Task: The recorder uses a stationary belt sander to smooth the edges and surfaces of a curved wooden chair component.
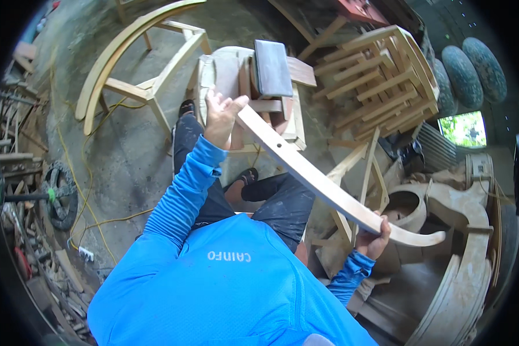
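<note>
A long, pale curved wooden furniture piece (323,183) with a dark hole near its upper end slants across my lap. Its lower right end tapers and hooks upward. My left hand (220,120) is at the upper left end, its fingers partly bent against the wood. Lower down, my right hand (375,237) wraps around the piece from below, short of the hooked tip. Just beyond the upper end, a dark grey flat rectangular block (273,68) rests on a low wooden work stand (225,66).
A curved wooden frame (155,86) stands at the far left. Stacked wooden frames (380,81) rise at the far right. Large wooden cutouts (467,213) lie at the right. A yellow cord (86,196) crosses the concrete floor near a scrap wood pile (46,277).
</note>
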The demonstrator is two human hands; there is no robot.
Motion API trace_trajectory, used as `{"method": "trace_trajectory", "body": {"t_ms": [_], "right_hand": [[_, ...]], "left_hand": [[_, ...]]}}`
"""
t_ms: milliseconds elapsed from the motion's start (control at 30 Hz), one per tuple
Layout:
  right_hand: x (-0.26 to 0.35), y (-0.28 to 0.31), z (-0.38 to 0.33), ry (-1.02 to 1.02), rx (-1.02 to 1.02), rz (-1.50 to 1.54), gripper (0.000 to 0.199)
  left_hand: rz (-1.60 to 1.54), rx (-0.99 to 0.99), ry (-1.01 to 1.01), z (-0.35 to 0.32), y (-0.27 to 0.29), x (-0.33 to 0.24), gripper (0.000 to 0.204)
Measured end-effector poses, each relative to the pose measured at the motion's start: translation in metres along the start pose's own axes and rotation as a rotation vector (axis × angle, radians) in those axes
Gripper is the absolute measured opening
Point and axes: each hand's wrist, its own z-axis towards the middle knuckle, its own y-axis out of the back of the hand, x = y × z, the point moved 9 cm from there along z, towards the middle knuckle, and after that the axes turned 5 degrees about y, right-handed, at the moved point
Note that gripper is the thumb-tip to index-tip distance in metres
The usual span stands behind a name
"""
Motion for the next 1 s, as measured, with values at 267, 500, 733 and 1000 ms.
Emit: {"method": "trace_trajectory", "body": {"t_ms": [267, 500, 733, 1000], "right_hand": [[-0.087, 0.088, 0.019, -0.263, -0.312, 0.208, 0.018], [-0.089, 0.085, 0.017, -0.281, -0.251, 0.225, 0.039], [-0.081, 0.077, 0.002, -0.287, -0.304, 0.296, 0.026], [-0.087, 0.111, -0.008, -0.22, -0.392, 0.271, 0.033]], "left_hand": [[-0.213, 0.495, -0.078, -0.074, -0.05, -0.093, 0.081], [-0.183, 0.488, -0.058, -0.074, -0.066, -0.093, 0.063], [-0.151, 0.398, -0.015, -0.071, -0.073, -0.072, 0.061], [-0.166, 0.274, 0.107, -0.055, -0.066, -0.049, 0.045]]}}
